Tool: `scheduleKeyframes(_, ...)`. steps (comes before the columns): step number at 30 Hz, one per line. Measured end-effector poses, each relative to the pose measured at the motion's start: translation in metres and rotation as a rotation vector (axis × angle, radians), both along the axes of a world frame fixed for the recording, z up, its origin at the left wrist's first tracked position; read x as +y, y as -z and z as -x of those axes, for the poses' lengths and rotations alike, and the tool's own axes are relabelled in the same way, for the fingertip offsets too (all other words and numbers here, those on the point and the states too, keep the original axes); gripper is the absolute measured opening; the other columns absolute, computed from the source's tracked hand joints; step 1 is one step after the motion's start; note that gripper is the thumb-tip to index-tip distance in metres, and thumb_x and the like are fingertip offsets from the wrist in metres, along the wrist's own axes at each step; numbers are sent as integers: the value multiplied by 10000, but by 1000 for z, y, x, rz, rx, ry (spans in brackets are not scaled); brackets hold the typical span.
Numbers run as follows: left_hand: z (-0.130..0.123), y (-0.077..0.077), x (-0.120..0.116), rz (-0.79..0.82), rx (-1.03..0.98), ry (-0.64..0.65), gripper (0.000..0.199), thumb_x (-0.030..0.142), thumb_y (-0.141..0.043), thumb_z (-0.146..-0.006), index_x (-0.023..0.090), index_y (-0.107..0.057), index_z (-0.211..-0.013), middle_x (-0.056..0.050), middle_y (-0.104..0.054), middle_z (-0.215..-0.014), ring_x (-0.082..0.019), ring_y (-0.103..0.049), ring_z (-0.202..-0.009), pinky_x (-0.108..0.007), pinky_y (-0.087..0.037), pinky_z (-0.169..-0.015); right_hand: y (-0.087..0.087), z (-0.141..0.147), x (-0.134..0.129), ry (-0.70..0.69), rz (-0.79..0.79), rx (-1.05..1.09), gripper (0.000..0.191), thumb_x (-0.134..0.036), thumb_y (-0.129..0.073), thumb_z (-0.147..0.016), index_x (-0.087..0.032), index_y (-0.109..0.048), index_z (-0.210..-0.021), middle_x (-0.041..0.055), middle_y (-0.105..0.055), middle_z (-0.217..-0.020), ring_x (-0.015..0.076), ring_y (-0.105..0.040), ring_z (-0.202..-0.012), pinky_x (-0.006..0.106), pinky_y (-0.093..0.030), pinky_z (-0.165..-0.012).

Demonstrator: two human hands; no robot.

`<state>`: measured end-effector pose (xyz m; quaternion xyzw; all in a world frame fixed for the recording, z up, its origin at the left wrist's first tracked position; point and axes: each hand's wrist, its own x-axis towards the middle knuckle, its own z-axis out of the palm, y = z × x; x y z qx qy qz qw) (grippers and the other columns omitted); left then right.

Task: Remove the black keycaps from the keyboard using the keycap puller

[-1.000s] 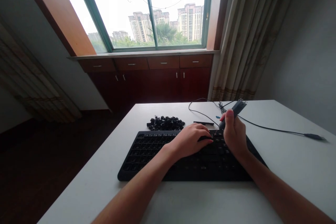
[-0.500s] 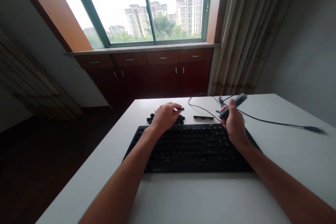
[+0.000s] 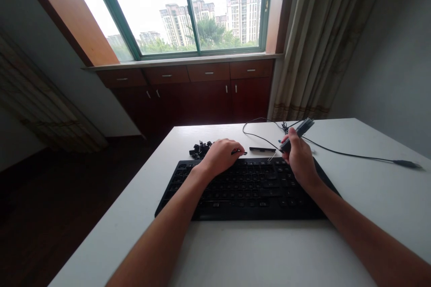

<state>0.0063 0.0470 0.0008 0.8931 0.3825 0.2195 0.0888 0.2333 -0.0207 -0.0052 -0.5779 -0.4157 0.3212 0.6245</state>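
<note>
A black keyboard (image 3: 259, 210) lies on the white table, many of its key positions bare of caps. My left hand (image 3: 222, 154) is over its upper edge, thumb and fingers pinched on a small dark keycap (image 3: 245, 153). My right hand (image 3: 301, 159) grips a grey keycap puller (image 3: 296, 135) above the keyboard's upper right, its thin wire ends angled down to the left. Left of my left hand is a pile of loose black keycaps (image 3: 200, 149), partly covered by the hand. A long black space bar (image 3: 261, 149) rests behind the keyboard, between my hands.
The keyboard's black cable (image 3: 350, 155) runs across the table (image 3: 380, 188), bundled behind my right hand, with a plug (image 3: 406, 163) at the right. Beyond the table's far edge stand wooden cabinets (image 3: 188, 98) under a window, and a curtain (image 3: 303, 54).
My left hand has moved right and slightly down with the keycap, uncovering more of the pile. My right hand, with the keycap puller, has shifted only slightly.
</note>
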Motion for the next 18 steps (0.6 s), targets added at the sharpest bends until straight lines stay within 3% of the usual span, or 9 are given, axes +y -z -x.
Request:
scheduleKeyframes(7, -3, -2, -6, -40, -6, 41, 176, 269, -602, -985, 217, -771, -979, -43, -772, -1057, -231, -688, -997, -372, -506, -937, -2, 2, -2, -25, 4, -45, 555, -741, -478, -912, -210, -580, -788, -23, -512, -555, 146, -505, -494, 244, -410, -441)
scheduleKeyframes(14, -23, -15, -34, 5, -10, 302, 172, 307, -603, -1006, 241, -750, -1066, -17, -759, -1047, -191, -685, -1010, -302, -509, -949, 2, 1, -1, -47, -104, -143, 490, -640, -545, -931, -219, -514, -681, -27, -486, -536, 139, -469, -477, 258, -379, -451)
scheduleKeyframes(18, -31, -13, -41, 74, -17, 417, 167, 285, -643, -982, 225, -745, -1100, -29, -761, -1042, -202, -691, -1015, -314, -517, -961, -5, -3, 8, -8, -152, -178, 453, -585, -536, -948, -227, -502, -674, -38, -476, -510, 140, -463, -462, 258, -368, -452)
